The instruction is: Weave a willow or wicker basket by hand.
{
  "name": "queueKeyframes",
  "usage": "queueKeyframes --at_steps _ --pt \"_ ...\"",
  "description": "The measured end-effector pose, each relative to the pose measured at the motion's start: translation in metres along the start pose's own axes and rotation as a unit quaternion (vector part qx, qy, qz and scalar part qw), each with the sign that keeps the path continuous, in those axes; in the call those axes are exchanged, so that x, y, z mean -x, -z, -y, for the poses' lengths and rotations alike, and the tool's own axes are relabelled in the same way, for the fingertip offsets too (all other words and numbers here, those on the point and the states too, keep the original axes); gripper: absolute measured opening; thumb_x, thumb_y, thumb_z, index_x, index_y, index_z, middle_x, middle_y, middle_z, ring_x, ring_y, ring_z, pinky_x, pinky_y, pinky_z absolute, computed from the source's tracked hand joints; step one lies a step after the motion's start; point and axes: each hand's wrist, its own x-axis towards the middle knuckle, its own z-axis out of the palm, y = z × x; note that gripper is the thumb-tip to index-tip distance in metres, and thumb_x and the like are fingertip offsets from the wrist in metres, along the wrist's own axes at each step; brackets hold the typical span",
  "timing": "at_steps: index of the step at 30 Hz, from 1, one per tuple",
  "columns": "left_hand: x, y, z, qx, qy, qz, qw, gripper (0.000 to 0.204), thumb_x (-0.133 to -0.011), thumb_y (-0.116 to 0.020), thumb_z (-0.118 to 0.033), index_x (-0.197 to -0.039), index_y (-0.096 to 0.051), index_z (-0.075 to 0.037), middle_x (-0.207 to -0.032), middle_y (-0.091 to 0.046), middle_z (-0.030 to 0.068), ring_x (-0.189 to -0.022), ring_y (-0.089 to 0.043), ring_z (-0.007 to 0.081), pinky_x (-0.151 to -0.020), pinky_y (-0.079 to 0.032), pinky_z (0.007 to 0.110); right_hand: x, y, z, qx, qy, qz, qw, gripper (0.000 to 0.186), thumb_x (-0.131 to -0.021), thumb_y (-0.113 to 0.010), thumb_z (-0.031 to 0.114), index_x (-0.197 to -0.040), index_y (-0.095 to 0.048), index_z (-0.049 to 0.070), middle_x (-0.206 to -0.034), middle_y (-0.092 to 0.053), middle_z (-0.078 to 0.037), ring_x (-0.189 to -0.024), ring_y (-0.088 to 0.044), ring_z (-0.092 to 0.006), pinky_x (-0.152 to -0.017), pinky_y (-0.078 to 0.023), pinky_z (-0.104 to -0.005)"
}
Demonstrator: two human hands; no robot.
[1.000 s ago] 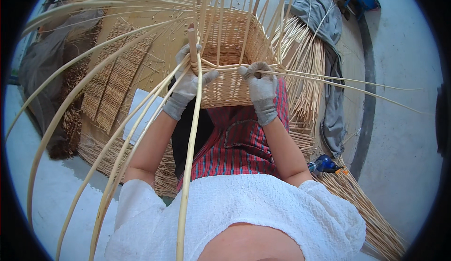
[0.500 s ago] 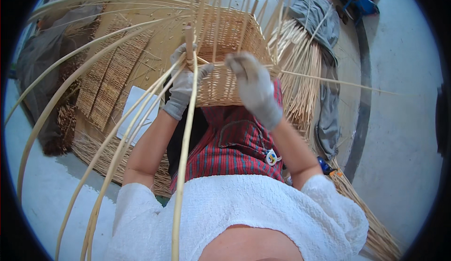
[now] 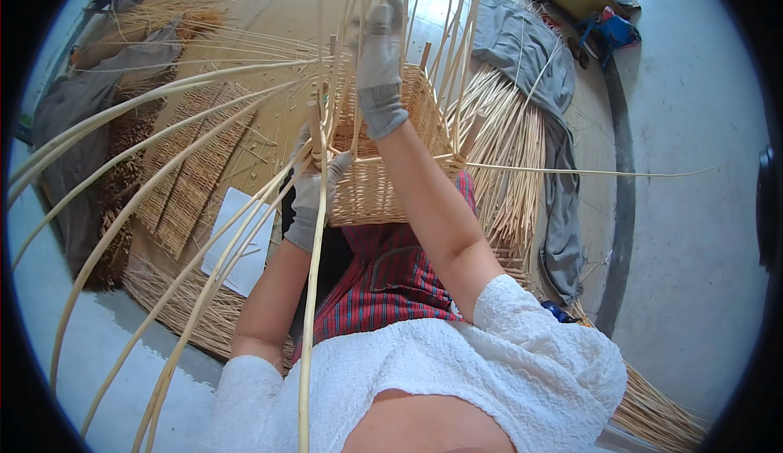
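Observation:
A woven willow basket (image 3: pixel 371 194) rests on my lap, its open top facing up and long thin rods standing from its rim. My left hand (image 3: pixel 312 196), in a grey work glove, is closed around the basket's near left corner, beside a short thick corner post (image 3: pixel 315 123). Several long pale rods (image 3: pixel 196 306) fan out from that corner toward the left and toward me. My right hand (image 3: pixel 381 66), also gloved, is raised over the basket among the upright rods. Its fingers point away from me and are partly smeared, so what they hold cannot be made out.
Woven panels (image 3: pixel 192 167) lie on the board at the left, with a white paper sheet (image 3: pixel 243 241) beside them. At the right a grey cloth (image 3: pixel 534 61) partly covers a bundle of cut rods (image 3: pixel 510 159). One long rod (image 3: pixel 595 172) juts out right from the basket.
My right hand has moved from the basket's near rim up and away among the standing rods. The left hand stays at the corner. The basket appears slightly lower in view.

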Motion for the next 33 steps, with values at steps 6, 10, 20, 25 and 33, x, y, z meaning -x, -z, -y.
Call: queueKeyframes --at_steps 6,10,20,25,33 --pt "0.001 0.014 -0.005 -0.099 0.223 0.060 0.968 0.056 -0.088 -0.077 -0.026 -0.133 -0.051 -0.004 -0.117 -0.059 0.0049 -0.103 -0.054 0.0149 -0.087 -0.047 0.030 0.047 -0.015 -0.007 0.087 0.213 -0.041 0.972 0.030 -0.102 -0.056 0.032 -0.114 -0.062 0.006 -0.077 -0.047 0.011 -0.063 -0.038 0.0000 -0.053 -0.028 -0.0179" --pt "-0.002 0.005 0.008 0.014 0.124 0.006 0.992 0.054 -0.087 -0.075 -0.009 -0.134 -0.049 -0.007 -0.094 -0.057 -0.0013 -0.083 -0.054 0.0082 -0.077 -0.049 0.025 0.079 0.004 0.012 0.172 0.220 0.036 0.960 0.023 -0.102 -0.047 0.013 -0.115 -0.062 0.003 -0.109 -0.065 -0.008 -0.101 -0.057 -0.0115 -0.086 -0.047 -0.0263" --pt "0.062 0.050 0.043 -0.238 -0.131 0.061 0.961 0.057 -0.091 -0.063 -0.003 -0.143 -0.043 -0.009 -0.130 -0.055 0.0182 -0.117 -0.057 0.0291 -0.097 -0.048 0.038 0.137 0.136 0.019 -0.065 0.091 -0.115 0.987 0.025 -0.104 -0.045 0.042 -0.120 -0.048 0.022 -0.061 -0.038 0.004 -0.046 -0.035 -0.0097 -0.045 -0.038 -0.0277" --pt "0.037 -0.002 -0.041 -0.535 -0.197 0.130 0.811 0.068 -0.086 -0.068 -0.010 -0.147 -0.041 -0.024 -0.139 -0.049 0.0180 -0.106 -0.064 0.0359 -0.085 -0.054 0.043 0.132 0.133 0.031 -0.098 0.048 -0.156 0.982 0.018 -0.105 -0.046 0.037 -0.118 -0.049 0.025 -0.062 -0.039 0.002 -0.052 -0.038 -0.0125 -0.054 -0.041 -0.0307" --pt "0.030 -0.007 -0.024 -0.671 -0.120 0.146 0.717 0.081 -0.089 -0.059 -0.011 -0.154 -0.022 -0.040 -0.156 -0.035 0.0122 -0.062 -0.067 0.0296 -0.052 -0.054 0.038 0.134 0.142 0.023 -0.125 0.026 -0.145 0.981 0.023 -0.104 -0.044 0.040 -0.108 -0.052 0.018 -0.068 -0.040 0.002 -0.058 -0.040 -0.0122 -0.058 -0.043 -0.0320"
